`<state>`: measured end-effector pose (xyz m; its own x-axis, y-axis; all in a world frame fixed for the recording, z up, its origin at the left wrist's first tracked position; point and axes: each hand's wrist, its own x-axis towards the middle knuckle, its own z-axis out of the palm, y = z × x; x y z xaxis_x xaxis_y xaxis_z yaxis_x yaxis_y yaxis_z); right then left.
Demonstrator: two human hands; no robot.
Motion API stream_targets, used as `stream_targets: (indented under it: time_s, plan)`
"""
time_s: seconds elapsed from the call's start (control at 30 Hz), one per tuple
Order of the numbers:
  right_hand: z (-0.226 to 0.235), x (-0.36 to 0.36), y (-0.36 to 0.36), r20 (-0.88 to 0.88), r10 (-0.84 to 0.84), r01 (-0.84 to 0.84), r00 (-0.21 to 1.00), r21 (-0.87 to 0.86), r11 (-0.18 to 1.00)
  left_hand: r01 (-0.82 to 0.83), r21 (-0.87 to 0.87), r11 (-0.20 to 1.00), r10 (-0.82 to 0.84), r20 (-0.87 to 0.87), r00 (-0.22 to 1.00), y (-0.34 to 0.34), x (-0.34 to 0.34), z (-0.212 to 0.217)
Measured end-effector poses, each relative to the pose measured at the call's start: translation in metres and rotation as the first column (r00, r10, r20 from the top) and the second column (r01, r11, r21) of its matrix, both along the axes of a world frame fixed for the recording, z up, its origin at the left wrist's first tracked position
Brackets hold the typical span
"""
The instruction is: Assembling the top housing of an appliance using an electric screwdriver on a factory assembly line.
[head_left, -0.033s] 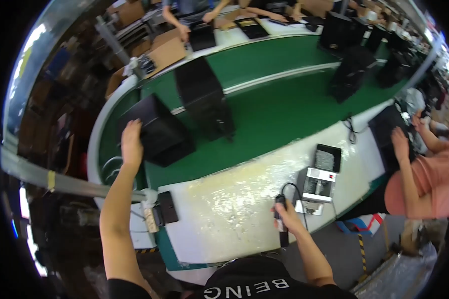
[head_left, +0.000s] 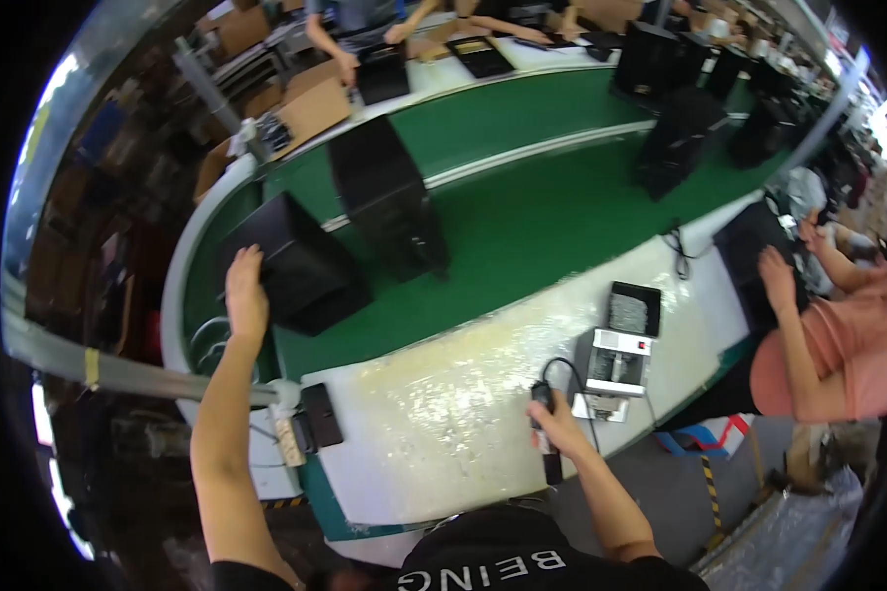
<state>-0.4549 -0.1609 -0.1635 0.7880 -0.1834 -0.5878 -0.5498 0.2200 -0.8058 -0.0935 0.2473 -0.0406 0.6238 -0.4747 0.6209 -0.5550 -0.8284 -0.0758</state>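
Nothing has shifted since the earlier frame | left hand point(head_left: 245, 293) flat, open on black case point(head_left: 301, 261) on green belt point(head_left: 522, 227), far-left, closest | right hand point(head_left: 554, 422) closed around black screwdriver point(head_left: 545, 433) near bench point(head_left: 434, 414) edge

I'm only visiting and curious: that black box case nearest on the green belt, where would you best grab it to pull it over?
Probably by its near left corner, where the left hand already rests on the black case. It lies tilted with that top edge closest to the person, so reaching over from the bench side gives flat faces to press on. The right hand holds a black corded tool.
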Motion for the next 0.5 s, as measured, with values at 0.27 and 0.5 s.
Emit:
stream_targets:
  time_s: [0.27, 0.5]
  plan:
    - [-0.037, 0.054, 0.016, -0.044, 0.241, -0.234, 0.97, -0.455, 0.859, 0.05, -0.177, 0.983, -0.071, -0.118, 0.99, -0.075, -0.068, -0.008]
    - [-0.079, 0.089, 0.02, -0.041, 0.392, -0.15, 0.919, -0.957, 0.25, -0.116, -0.295, 0.949, -0.115, -0.662, 0.741, -0.083, -0.303, -0.204]
